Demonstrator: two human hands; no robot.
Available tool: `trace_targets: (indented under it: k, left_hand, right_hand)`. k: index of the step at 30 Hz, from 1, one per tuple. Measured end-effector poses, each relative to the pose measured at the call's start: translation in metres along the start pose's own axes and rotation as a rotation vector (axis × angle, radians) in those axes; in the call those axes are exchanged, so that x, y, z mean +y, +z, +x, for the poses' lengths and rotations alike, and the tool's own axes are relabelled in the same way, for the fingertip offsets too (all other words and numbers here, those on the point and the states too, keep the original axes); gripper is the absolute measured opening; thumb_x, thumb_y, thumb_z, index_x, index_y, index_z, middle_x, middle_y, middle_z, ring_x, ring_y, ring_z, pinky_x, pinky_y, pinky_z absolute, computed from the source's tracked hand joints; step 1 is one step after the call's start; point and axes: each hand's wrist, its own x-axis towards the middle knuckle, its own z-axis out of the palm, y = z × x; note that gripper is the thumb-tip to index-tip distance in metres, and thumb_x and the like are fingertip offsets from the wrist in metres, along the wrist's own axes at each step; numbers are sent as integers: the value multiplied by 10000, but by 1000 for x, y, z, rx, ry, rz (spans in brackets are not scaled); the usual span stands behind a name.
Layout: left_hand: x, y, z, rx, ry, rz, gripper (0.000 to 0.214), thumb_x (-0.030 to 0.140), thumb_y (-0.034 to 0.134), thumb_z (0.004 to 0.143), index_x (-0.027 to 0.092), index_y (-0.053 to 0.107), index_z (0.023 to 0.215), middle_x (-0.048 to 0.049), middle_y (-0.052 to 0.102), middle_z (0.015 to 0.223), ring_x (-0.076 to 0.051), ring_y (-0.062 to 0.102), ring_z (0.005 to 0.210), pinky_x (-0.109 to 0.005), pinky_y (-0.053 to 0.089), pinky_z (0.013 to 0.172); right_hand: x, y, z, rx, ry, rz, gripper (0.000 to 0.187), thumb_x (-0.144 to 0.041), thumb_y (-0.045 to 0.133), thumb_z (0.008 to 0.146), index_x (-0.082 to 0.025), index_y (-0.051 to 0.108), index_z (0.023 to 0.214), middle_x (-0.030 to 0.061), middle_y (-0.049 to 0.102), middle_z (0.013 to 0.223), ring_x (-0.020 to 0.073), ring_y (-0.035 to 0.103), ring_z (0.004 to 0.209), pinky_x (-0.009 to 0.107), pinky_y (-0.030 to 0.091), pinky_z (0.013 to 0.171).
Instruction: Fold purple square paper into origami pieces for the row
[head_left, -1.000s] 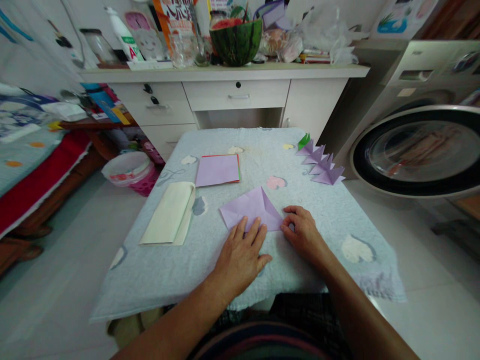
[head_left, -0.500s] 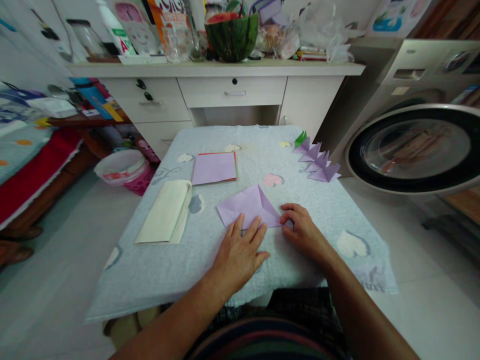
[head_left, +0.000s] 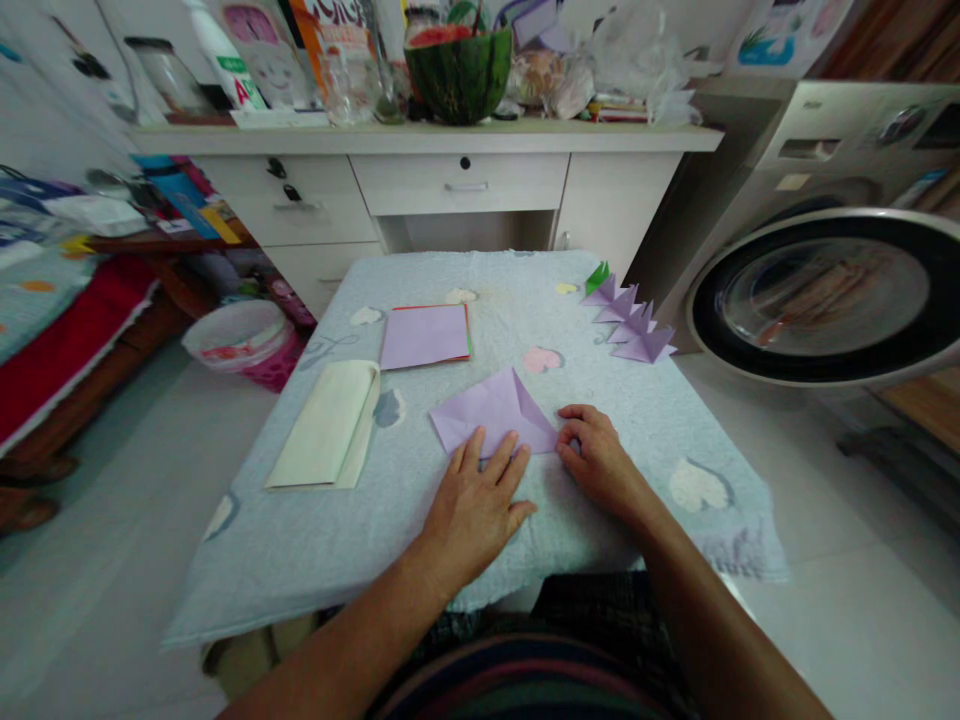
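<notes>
A sheet of purple origami paper [head_left: 491,405], folded with creased flaps, lies on the cloth-covered table in front of me. My left hand [head_left: 480,500] rests flat on its near edge, fingers spread, and hides part of that edge. At the paper's right corner, my right hand [head_left: 592,450] has thumb and forefinger closed together in a pinch on the tip. Farther back sits a stack of square paper [head_left: 425,336], purple on top with red and green edges showing. Several folded purple pieces [head_left: 634,322] stand in a row at the far right, with a green piece [head_left: 597,278] behind them.
On the left of the table [head_left: 300,550] lies a folded pale green sheet [head_left: 326,425]. A white counter [head_left: 427,140] behind holds a cut watermelon [head_left: 461,80], jars and bags. To the right, the washing machine door [head_left: 825,295] hangs open. A pink bin [head_left: 255,345] stands left.
Both hands and the purple paper keep their places on the table. Only the view has shifted slightly, so everything appears a little farther left.
</notes>
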Motion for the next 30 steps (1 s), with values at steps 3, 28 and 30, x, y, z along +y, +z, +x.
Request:
trace_targets:
  k: [3, 28, 30]
  left_hand:
    - [0, 0, 0, -2, -1, 8, 585, 564, 486, 912, 258, 461, 1410, -15, 417, 1512, -383, 332, 1373, -516, 345, 1092]
    - [2, -2, 1, -5, -4, 7, 592, 555, 496, 909, 250, 455, 1414, -26, 418, 1511, -386, 333, 1371, -521, 337, 1090]
    - [2, -1, 0, 0, -5, 4, 596, 555, 498, 908, 251, 448, 1419, -28, 417, 1512, -382, 330, 1374, -523, 329, 1097]
  right_hand:
    - [2, -1, -1, 33, -8, 22, 98, -131, 525, 777, -196, 560, 712, 122, 581, 1114, 263, 529, 1094, 447, 401, 991]
    - [-6, 4, -2, 49, 68, -131, 129, -313, 629, 816, -202, 612, 755, 110, 570, 1139, 273, 515, 1084, 456, 397, 962]
    - [-10, 7, -2, 70, 81, -169, 171, -353, 645, 804, -201, 595, 741, 115, 563, 1141, 282, 514, 1072, 458, 408, 945]
